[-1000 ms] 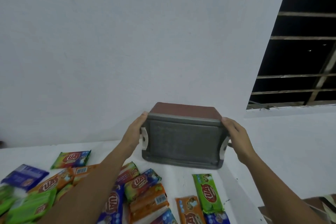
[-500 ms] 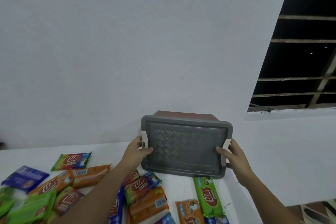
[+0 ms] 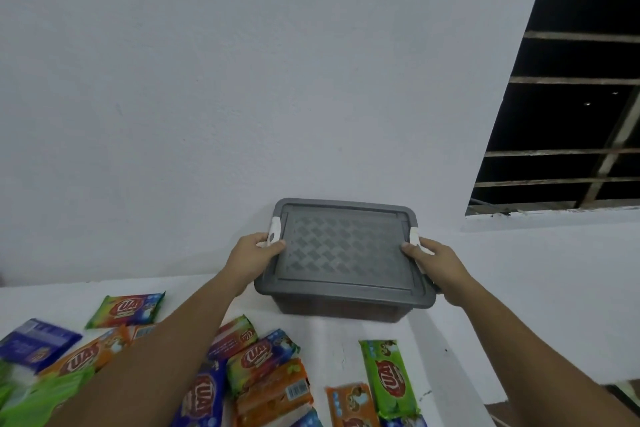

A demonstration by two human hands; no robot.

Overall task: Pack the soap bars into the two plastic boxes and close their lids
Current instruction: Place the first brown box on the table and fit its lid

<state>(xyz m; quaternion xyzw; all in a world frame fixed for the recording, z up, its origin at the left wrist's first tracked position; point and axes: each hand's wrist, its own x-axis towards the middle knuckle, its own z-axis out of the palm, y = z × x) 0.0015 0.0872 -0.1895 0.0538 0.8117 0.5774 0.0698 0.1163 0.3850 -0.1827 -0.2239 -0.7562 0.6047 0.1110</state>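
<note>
Box [image 3: 340, 311] now level (lid [image 3: 343, 253] up)

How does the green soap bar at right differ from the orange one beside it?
The green soap bar is wholly in view; the orange soap bar is cut by the frame's bottom edge. The green one lies nearer the right edge of the table. Both lie flat, unpacked, in printed wrappers.

The box [image 3: 343, 253] has swung from lid-toward-camera to level and come down onto the table [image 3: 332, 333] (its reddish underside no longer shows). The left hand [image 3: 254, 253] and right hand [image 3: 438, 262] have slid from its top corners to the side latches [image 3: 274, 234].
</note>
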